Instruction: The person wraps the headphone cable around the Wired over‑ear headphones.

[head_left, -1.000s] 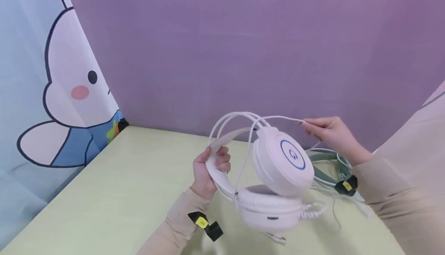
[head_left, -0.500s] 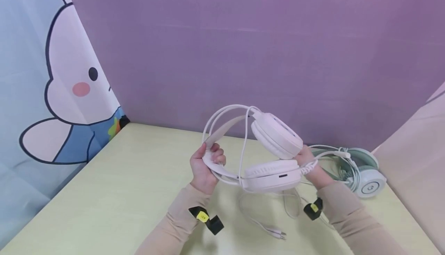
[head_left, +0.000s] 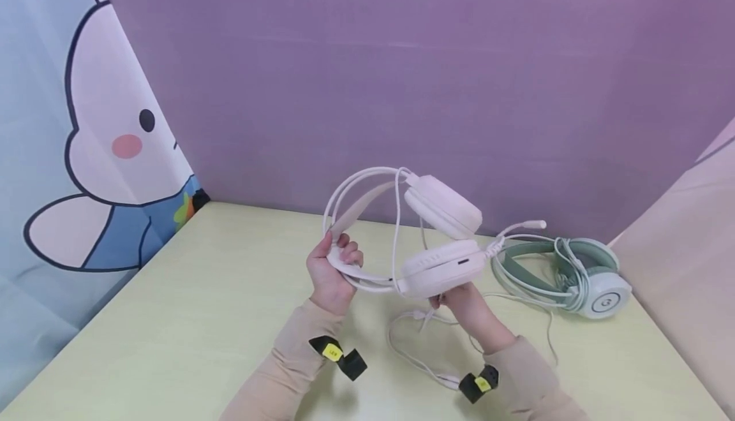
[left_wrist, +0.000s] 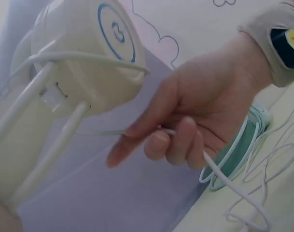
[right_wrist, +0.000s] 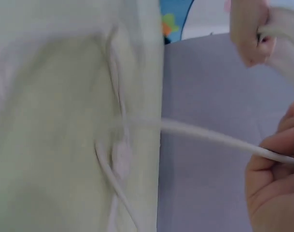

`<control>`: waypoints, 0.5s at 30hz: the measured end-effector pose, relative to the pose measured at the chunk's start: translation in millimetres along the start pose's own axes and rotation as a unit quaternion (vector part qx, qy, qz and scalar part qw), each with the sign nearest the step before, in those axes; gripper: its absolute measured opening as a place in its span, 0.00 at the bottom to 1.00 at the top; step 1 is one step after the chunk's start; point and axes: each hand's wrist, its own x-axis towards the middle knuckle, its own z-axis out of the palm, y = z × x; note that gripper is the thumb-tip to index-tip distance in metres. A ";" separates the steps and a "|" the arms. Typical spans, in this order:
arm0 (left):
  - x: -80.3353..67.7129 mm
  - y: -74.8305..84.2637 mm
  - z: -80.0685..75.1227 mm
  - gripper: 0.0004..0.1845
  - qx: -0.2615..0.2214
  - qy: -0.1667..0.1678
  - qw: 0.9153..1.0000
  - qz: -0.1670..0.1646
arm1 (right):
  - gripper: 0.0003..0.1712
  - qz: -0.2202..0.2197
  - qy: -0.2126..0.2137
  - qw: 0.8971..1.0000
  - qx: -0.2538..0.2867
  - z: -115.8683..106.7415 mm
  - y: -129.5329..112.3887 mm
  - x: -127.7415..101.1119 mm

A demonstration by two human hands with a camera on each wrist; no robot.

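A white headset point(head_left: 442, 271) is held up over the table, its ear cups to the right and its microphone point(head_left: 534, 224) pointing up and right. My left hand point(head_left: 333, 280) grips the headband, fingers curled round it. Below the lower ear cup is my right hand point(head_left: 473, 316), partly hidden by the cup in the head view. In the left wrist view, the right hand point(left_wrist: 195, 106) pinches the headset's white cable point(left_wrist: 229, 182). One turn of cable runs across the headband near the ear cups. The rest hangs down and lies in loose curves on the table.
A green and white headset point(head_left: 605, 300) with its cable wound round it lies at the right of the pale yellow table point(head_left: 172, 319). The cable's plug end point(head_left: 448, 380) rests near the right wrist. A purple wall point(head_left: 402, 76) rises behind the table.
My right hand has swung from the far right side, behind the ear cups, to underneath them, carrying the cable round. The white headset has shifted slightly left; my left hand keeps its grip.
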 end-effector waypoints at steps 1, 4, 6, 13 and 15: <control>0.2 -1.0 0.5 0.06 0.000 0.006 1.000 0.003 | 0.17 0.006 -0.007 1.000 0.001 1.6 0.8 -2.3; 0.8 -4.3 1.6 0.05 0.005 0.021 1.000 0.013 | 0.16 0.025 -0.007 1.000 -0.008 6.1 3.0 -9.6; 1.1 -6.4 1.4 0.06 0.017 0.030 0.999 0.024 | 0.16 0.042 0.005 0.999 -0.018 8.8 4.0 -12.7; -0.6 -9.8 -0.8 0.12 0.063 0.058 0.994 0.067 | 0.14 0.067 -0.022 0.996 -0.054 16.4 4.7 -18.9; -1.5 -9.7 -0.7 0.11 0.065 0.063 0.993 0.078 | 0.14 0.058 -0.056 0.994 -0.074 19.8 2.7 -19.7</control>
